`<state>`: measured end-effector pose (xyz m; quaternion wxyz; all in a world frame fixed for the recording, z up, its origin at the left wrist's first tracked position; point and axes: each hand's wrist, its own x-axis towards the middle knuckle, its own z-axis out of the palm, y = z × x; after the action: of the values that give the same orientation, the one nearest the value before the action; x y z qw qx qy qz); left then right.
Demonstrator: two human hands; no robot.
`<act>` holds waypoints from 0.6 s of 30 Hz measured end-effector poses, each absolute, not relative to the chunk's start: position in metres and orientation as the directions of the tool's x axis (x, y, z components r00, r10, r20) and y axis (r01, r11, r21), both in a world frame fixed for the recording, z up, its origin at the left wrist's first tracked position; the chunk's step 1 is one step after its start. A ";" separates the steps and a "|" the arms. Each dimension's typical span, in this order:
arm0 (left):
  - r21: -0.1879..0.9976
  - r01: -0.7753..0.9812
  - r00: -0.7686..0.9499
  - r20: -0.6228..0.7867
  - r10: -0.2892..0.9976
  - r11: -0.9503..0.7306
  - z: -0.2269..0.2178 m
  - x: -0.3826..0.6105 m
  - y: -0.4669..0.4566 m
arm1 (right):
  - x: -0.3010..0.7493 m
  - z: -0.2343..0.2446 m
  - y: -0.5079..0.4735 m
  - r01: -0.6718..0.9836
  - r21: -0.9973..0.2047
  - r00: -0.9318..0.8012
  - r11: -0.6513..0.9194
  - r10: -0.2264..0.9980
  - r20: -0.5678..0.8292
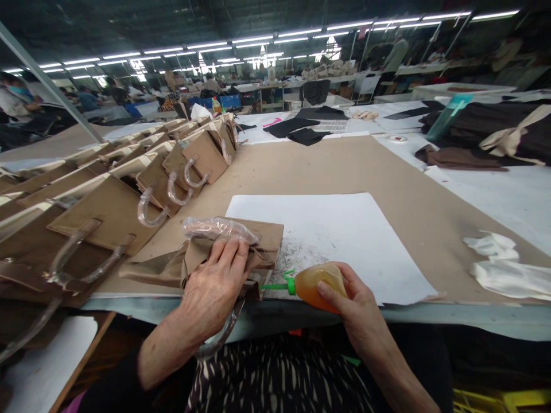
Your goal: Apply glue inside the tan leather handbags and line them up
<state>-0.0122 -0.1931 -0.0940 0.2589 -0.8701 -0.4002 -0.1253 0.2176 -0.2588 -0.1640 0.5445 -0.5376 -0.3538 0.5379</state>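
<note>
A brown handbag [267, 232] lies at the table's front edge, one plastic-wrapped handle on top and another hanging over the edge. My left hand [215, 281] grips the bag from above, fingers bent over its folded material; the thumb is hidden. In my right hand [355, 292] is a squeeze bottle [316, 285] of amber liquid, probably glue, held on its side. Its long green nozzle points left, and the tip meets or overlaps the bag's lower right edge; contact cannot be made out. Under the bag's right side is a white sheet [340, 229] with dark smudges.
Rows of similar brown handbags [103, 206] stand on the left. Crumpled white cloth [508, 267] lies on the right, with dark brown fabric [477, 132] farther back. Black cut pieces [297, 126] rest at the far side. People work in the background.
</note>
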 end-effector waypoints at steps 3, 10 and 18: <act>-0.349 0.763 0.646 0.436 0.626 -0.544 -0.092 -0.012 -0.192 | 0.213 -0.160 -0.265 -0.160 -0.970 0.165 -0.180 0.965 -0.206; -0.343 0.775 0.632 0.421 0.650 -0.531 -0.085 -0.010 -0.187 | 0.220 -0.156 -0.261 -0.002 -0.987 0.243 -0.161 0.957 -0.157; -0.307 0.782 0.623 0.393 0.676 -0.542 -0.076 -0.010 -0.180 | 0.223 -0.172 -0.223 0.284 -0.959 0.326 -0.027 0.943 0.070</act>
<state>-0.0103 -0.1795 -0.0765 0.2315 -0.8707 -0.4186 -0.1146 0.2234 -0.2234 -0.1719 0.5055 -0.6382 -0.4805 0.3260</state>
